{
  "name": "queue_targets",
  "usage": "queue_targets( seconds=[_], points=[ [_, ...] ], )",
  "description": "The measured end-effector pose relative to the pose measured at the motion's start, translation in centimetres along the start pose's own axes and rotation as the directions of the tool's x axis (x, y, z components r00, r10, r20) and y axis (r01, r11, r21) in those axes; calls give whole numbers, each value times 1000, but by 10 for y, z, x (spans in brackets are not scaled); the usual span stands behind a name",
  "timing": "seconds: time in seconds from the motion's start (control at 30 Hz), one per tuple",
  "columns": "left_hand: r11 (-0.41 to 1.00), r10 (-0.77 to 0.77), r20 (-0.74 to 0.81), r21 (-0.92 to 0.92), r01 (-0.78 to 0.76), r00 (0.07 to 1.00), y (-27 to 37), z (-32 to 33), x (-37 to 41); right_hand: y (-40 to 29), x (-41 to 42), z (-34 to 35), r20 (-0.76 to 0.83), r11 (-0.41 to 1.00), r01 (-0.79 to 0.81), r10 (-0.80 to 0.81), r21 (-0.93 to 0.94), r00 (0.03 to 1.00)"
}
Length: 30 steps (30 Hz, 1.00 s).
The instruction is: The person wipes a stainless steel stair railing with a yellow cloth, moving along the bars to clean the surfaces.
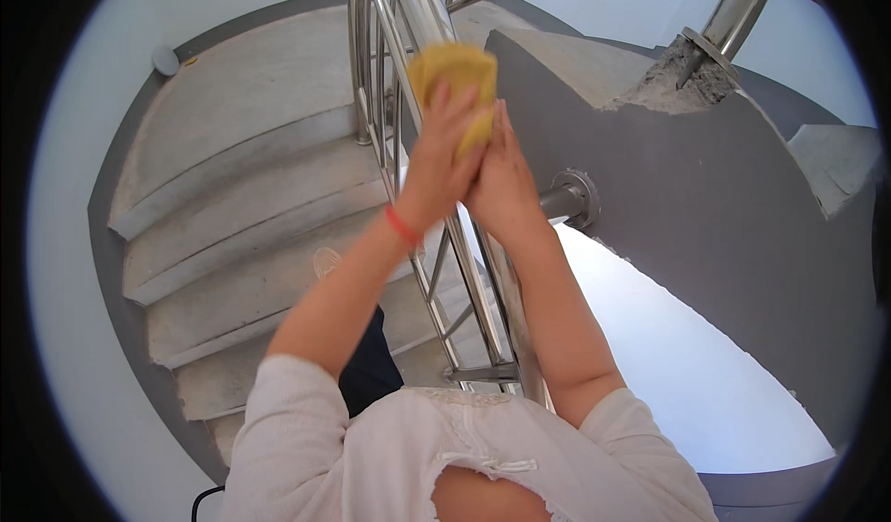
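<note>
A folded yellow cloth (456, 62), blurred, lies over the thick stainless-steel handrail (420, 0) of a staircase. My left hand (445, 149), with a red band at the wrist, presses the cloth to the rail with its fingers spread over it. Close against it, my right hand (505, 181) reaches along the right side of the rail. Its fingers are straight and touch the cloth's edge. Its palm is hidden, so whether it also grips the cloth is unclear.
Curved concrete steps (257, 223) descend on the left beside a pale wall (76, 243). Thin balusters (381, 76) stand under the rail. A grey stair side (668, 195) with a round bracket (574, 198) is at right. Broken concrete (686, 76) surrounds a steel post (741, 10).
</note>
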<state>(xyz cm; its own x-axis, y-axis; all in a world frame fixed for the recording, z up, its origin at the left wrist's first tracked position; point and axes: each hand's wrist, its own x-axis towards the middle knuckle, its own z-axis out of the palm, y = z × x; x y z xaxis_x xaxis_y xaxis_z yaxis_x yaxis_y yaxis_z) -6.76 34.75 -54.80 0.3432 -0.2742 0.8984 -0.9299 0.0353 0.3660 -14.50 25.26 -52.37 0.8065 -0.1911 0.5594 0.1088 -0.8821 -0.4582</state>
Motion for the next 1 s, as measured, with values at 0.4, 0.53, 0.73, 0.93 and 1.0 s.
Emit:
queue_targets(
  seconds=[0.4,0.53,0.73,0.93,1.0],
  points=[
    [854,174,78,484,-190,982,-82,-28,118,-23,-21,-5,42,996,-48,52,-74,998],
    [894,157,163,395,-211,974,-59,-15,100,-12,-24,0,-48,998,-22,19,-67,999],
    [995,85,101,40,-89,991,29,-12,-36,2,-27,11,-197,995,-20,0,-98,980],
    [921,237,136,283,-267,962,-34,-6,54,-8,-29,6,-137,994,-33,20,-99,990],
    [890,188,146,393,-231,971,-78,-13,111,-10,-29,6,-138,994,-25,10,-107,990]
  ],
)
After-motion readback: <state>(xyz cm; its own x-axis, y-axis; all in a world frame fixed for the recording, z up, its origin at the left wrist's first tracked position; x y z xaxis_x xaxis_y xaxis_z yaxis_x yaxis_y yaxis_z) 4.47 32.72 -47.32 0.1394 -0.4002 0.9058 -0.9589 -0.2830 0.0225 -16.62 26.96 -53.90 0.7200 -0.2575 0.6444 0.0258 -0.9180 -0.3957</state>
